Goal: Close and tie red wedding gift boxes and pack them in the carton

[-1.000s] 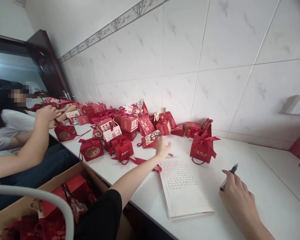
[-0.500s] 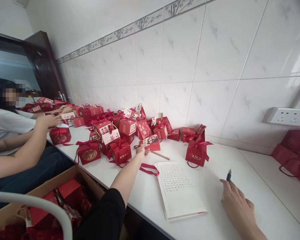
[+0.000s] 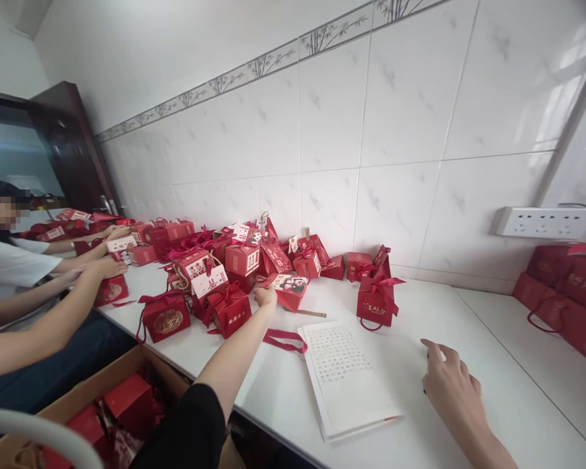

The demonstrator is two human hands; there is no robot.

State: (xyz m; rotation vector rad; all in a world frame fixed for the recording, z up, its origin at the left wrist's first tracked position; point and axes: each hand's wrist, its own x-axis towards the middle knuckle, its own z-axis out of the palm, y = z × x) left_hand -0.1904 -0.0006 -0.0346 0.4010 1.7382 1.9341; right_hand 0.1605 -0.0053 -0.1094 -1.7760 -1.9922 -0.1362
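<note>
My left hand (image 3: 265, 296) reaches across the white counter (image 3: 469, 312) and pinches the near edge of a red gift box with a picture on its lid (image 3: 290, 288). That box sits at the front of a heap of red gift boxes (image 3: 234, 257). My right hand (image 3: 450, 385) rests knuckles-up on the counter to the right of a sheet of lined paper (image 3: 344, 374), fingers curled over a pen. Only a dark tip of the pen shows at the hand's left edge. A red bag with a bow (image 3: 375, 299) stands beyond the paper.
A loose red ribbon (image 3: 284, 339) and a thin wooden stick (image 3: 306, 312) lie beside the paper. An open cardboard box of red boxes (image 3: 122, 397) sits below the counter edge. Other people's arms (image 3: 53, 326) work at the left. More red bags (image 3: 564, 293) and a socket strip (image 3: 542, 222) are at the right.
My left hand went from hovering open near the paper to gripping the pictured red box. My right hand turned over, so the pen is now mostly hidden. The view shifted left.
</note>
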